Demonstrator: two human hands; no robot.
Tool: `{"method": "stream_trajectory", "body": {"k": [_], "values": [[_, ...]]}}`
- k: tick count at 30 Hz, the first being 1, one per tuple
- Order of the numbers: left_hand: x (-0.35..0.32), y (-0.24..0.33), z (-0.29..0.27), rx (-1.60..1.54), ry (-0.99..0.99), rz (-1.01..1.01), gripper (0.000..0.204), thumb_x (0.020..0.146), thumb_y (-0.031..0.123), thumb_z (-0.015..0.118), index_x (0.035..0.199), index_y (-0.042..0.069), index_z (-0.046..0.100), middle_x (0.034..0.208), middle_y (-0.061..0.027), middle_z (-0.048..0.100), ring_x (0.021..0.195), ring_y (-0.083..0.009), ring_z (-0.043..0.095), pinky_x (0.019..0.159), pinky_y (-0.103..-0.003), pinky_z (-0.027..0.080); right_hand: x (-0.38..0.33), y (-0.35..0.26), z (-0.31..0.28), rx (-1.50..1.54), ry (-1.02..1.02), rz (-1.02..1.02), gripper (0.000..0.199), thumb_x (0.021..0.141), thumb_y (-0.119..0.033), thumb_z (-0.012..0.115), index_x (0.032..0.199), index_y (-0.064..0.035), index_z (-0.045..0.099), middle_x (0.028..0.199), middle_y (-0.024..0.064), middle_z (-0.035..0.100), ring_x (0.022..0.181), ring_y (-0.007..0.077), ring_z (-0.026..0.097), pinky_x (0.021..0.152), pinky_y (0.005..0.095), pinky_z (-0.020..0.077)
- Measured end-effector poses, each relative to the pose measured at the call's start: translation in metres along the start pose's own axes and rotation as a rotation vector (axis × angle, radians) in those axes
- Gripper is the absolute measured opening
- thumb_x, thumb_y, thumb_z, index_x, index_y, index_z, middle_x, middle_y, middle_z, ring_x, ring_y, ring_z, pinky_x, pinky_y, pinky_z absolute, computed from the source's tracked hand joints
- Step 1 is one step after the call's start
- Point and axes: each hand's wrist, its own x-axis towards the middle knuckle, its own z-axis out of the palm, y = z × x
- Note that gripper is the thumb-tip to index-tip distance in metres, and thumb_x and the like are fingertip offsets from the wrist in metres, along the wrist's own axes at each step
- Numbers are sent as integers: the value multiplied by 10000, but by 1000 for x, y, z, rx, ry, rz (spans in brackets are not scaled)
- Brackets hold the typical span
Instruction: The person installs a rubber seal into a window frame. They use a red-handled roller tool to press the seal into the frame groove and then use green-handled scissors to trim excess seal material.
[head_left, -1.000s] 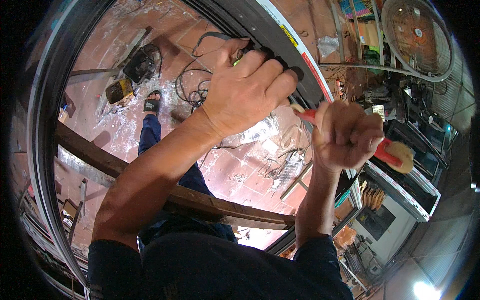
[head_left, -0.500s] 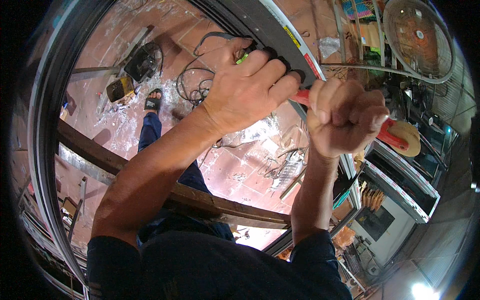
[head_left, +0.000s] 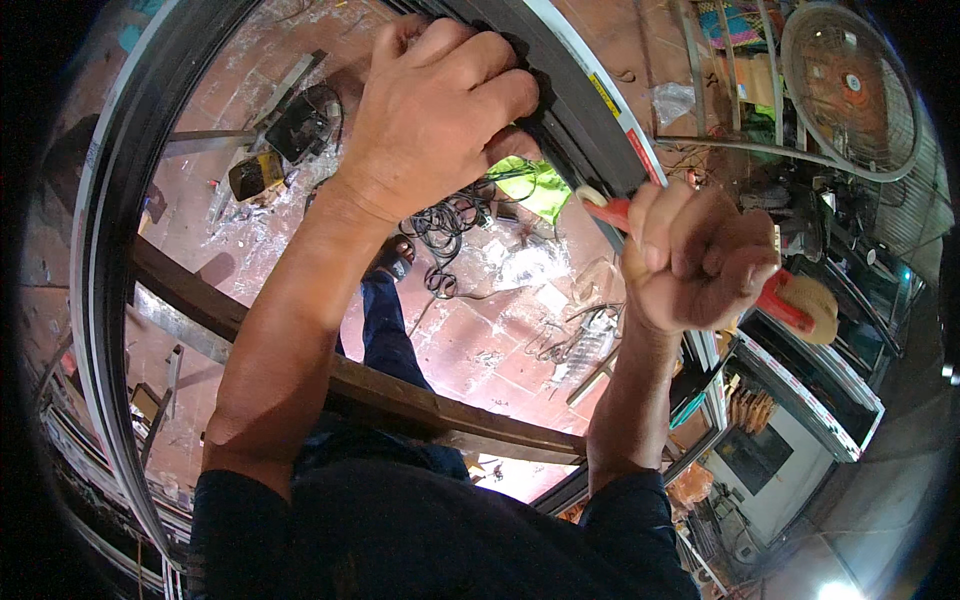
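A large dark metal frame [head_left: 565, 110] with white outer edges bends around in front of me. My left hand [head_left: 455, 95] lies at its far bar, fingers curled over the inner edge; the fingertips are partly hidden. To the right, my right hand [head_left: 700, 255] is closed in a fist around a red-handled tool [head_left: 612, 212]. A small cream tip shows at the tool's far end, and a wide, rounded tan piece [head_left: 808, 305] at the other end, below the fist. The tool's exact kind cannot be made out.
A wooden beam [head_left: 440, 410] crosses near my body. On the tiled floor lie tangled black cables [head_left: 445, 235], a bright green cloth-like piece [head_left: 540, 185] and a yellow-and-black container [head_left: 257, 178]. A round fan [head_left: 850, 85] stands far right, with white-edged frames [head_left: 815, 385] nearer.
My left hand has moved away from the red tool, left and farther along the frame bar. The tool's cream tip now shows. My right hand keeps its hold, slightly lower. The foot has shifted right.
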Motion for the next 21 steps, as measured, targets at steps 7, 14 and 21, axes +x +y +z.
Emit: {"method": "stream_trajectory", "body": {"k": [7,14,21], "values": [[11,-14,-9,-114,-5,82,247,670,207,862,882,165,745,946,12,644,930,-261,604,862,-433,459,18,12,15,101,63,78,459,1058,-460,559,785,-134,388,666,57,457,569,204,471,582,383,353],[11,-17,-16,-161,-15,67,157,718,147,805,869,153,765,958,1,657,955,-252,624,881,-409,475,21,11,9,31,21,70,469,1069,-474,540,765,-137,419,642,35,410,532,175,417,547,359,346],[12,-24,-19,-180,-35,68,127,763,166,741,886,149,767,947,-6,645,963,-249,618,876,-401,472,33,25,25,69,70,10,500,1116,-496,429,777,-129,428,618,19,372,532,148,399,548,325,339]]}}
